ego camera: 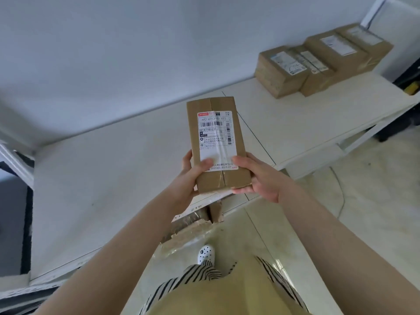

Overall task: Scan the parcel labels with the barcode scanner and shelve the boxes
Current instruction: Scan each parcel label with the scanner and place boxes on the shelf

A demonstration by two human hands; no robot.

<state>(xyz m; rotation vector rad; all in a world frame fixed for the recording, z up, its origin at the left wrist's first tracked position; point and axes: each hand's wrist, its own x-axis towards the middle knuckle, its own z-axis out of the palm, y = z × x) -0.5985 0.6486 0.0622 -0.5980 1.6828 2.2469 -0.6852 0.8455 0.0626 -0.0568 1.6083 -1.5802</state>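
Blurred labels [336, 45] on far boxes [318, 62] are unreadable.

The white shelf [113, 169] lies bare ahead of me and out to its left end. Along its back wall at the far right, a row of shelved boxes [322, 57] takes up that corner, with bare shelf in front of them.

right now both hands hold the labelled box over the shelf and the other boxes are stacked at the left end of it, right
Not quite. The head view shows both hands, left and right, holding the labelled box over the shelf, but the other boxes sit at its right end, not the left.
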